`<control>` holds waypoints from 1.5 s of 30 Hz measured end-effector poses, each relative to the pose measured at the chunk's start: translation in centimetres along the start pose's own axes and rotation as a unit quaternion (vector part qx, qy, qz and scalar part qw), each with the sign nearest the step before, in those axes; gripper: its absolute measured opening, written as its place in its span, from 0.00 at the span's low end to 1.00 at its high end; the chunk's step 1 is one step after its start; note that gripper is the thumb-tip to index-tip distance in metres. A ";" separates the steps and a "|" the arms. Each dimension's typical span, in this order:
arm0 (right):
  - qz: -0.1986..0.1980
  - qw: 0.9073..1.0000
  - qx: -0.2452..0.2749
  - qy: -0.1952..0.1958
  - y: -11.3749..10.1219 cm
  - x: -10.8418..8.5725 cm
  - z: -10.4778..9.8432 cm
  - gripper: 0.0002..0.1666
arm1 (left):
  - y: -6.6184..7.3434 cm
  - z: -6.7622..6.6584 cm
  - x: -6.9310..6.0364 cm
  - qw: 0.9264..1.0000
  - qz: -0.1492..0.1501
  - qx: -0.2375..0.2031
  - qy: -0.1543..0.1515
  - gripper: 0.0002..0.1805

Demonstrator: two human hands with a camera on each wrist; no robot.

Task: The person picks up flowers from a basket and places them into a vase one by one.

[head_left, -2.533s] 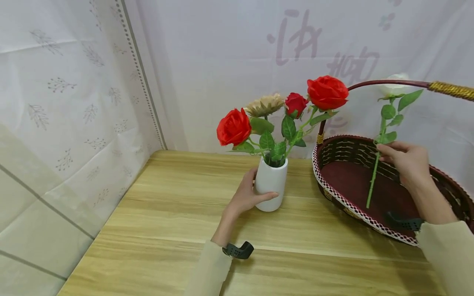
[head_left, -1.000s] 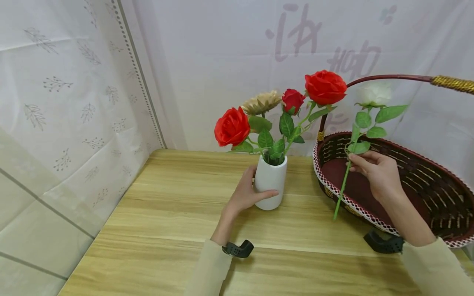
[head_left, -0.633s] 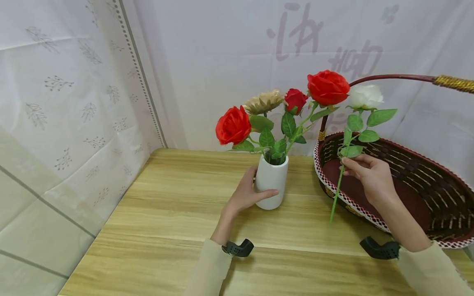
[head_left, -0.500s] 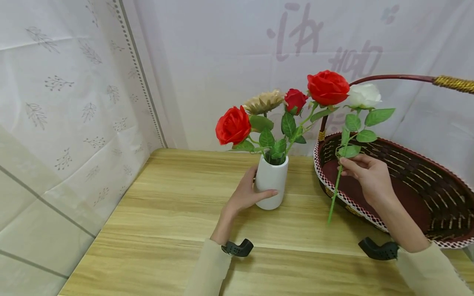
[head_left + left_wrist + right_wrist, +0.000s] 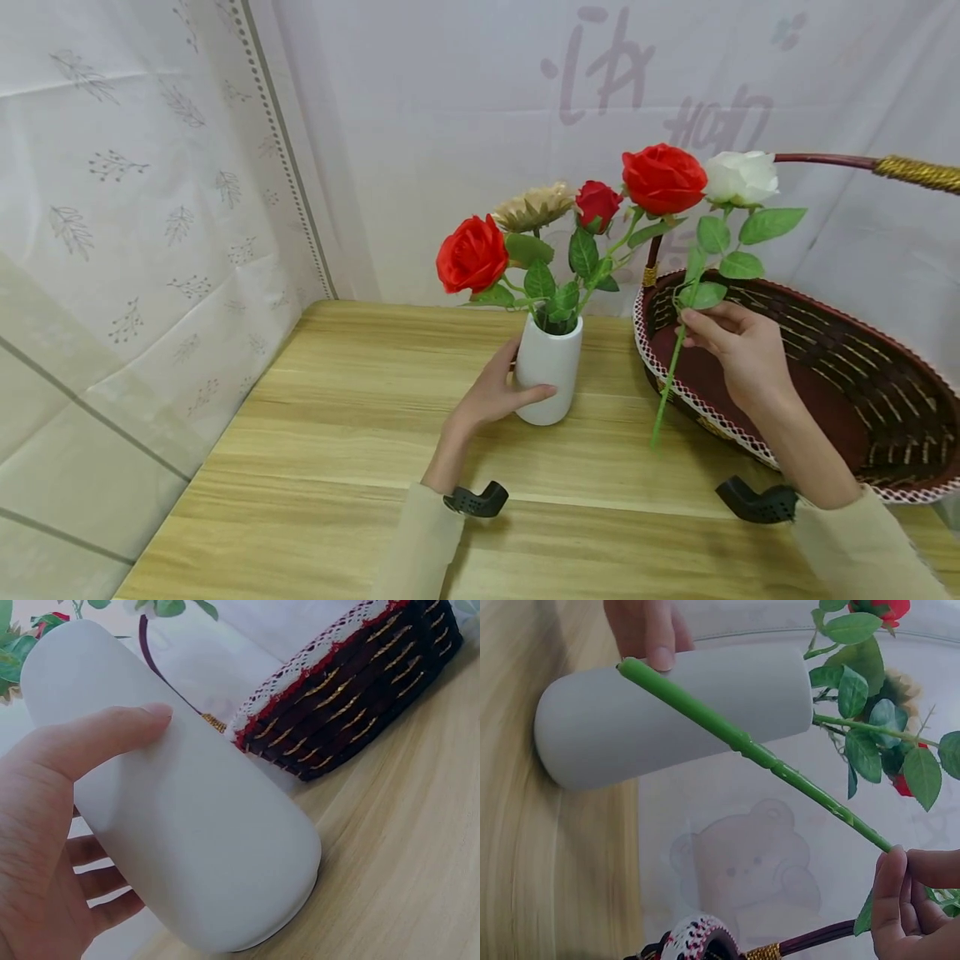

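My left hand (image 5: 495,392) holds a white vase (image 5: 549,375) upright on the table, thumb across its front and fingers round its left side. In the vase stand two open red roses (image 5: 472,254), a small red rose (image 5: 597,204) and a beige flower (image 5: 534,207). To the right, my right hand (image 5: 750,354) pinches a white rose (image 5: 742,177) by its green stem, just below the leaves. The stem (image 5: 742,742) slants down to the left, its cut end apart from the table. In the right wrist view this bare stem crosses in front of the vase.
A dark woven basket (image 5: 907,375) with lace trim sits on the right of the wooden table (image 5: 337,467). Its tall handle (image 5: 918,172) arches up behind the white rose. White patterned curtains (image 5: 450,100) hang behind the table and along its left.
My right hand has brought the white rose leftward from over the basket towards the vase, and most recently a little upward. The left hand stays on the vase, which has not moved.
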State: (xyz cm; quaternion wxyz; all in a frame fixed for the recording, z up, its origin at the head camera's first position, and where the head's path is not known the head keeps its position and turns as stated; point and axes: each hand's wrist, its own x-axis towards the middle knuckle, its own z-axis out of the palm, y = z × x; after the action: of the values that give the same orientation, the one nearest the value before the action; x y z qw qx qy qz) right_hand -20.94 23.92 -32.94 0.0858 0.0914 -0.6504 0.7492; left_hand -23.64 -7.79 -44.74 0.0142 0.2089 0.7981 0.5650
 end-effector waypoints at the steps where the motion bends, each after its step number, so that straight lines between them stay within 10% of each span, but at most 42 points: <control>1: -0.002 1.000 0.003 0.000 -0.1 0.1 0.1 0.05 | 0.0 0.0 0.0 1.000 -0.003 0.002 0.000 0.45; 45: -0.108 0.981 0.152 0.050 -3.7 1.6 3.8 0.05 | 0.1 -0.1 0.1 0.999 0.001 0.009 0.035 0.43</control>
State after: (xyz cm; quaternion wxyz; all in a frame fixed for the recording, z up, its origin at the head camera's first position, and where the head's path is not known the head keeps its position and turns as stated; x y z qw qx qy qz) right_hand -21.50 20.70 -28.48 0.1837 0.1349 -0.5102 0.8293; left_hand -23.75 -7.86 -44.61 -0.0159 0.1895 0.8030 0.5648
